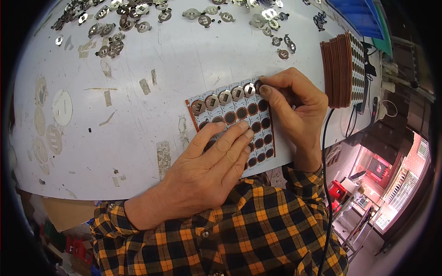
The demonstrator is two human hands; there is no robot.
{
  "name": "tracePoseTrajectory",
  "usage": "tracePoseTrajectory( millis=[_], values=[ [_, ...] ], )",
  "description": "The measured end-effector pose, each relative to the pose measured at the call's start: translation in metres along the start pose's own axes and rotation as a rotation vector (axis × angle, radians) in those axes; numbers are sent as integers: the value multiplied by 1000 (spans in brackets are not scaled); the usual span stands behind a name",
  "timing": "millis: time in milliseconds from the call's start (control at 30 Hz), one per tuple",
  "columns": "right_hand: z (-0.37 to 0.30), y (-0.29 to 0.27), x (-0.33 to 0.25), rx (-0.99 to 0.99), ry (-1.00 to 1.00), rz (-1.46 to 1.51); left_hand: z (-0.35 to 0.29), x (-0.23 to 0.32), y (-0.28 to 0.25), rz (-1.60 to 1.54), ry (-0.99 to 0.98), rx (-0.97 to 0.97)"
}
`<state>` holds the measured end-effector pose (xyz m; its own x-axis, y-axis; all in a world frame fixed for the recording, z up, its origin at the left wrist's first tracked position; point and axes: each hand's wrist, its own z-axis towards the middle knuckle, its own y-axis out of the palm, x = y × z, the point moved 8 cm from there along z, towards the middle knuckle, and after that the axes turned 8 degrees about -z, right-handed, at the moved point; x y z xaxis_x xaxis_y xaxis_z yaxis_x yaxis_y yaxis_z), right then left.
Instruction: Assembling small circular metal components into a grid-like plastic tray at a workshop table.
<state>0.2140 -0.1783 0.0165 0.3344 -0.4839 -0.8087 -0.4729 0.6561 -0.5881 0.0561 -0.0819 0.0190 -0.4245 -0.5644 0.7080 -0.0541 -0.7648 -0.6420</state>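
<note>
On the white surface (138, 106) the left hand (207, 170) lies flat, pressing down the brown panel of round pads (239, 115), while the right hand (294, 103) pinches a small metal clip (258, 85) at its top corner

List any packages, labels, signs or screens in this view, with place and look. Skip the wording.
No screens or signs show clearly.
Tape scraps: stuck on the white table, left of the panel, small, greyish strips.
Round stickers: table's left edge, pale discs.
Blue bin: top right corner, ribbed plastic.
Stack of panels: right of the right hand, brown-edged, standing upright.
</note>
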Motion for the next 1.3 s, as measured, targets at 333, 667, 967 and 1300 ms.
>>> tracePoseTrajectory(
  millis=[333,667,967,1300],
  values=[
    [-2,4,-23,47,-174,-326,1,3,-3,18,3,11],
    [15,-19,6,319,-21,-369,3,-3,-4,-24,-25,16],
    [-1,-20,-13,301,-102,-189,7,-1,-9,-23,-41,47],
    [-41,39,-41,-194,368,707,-17,-33,-49,-590,-357,573]
  ],
)
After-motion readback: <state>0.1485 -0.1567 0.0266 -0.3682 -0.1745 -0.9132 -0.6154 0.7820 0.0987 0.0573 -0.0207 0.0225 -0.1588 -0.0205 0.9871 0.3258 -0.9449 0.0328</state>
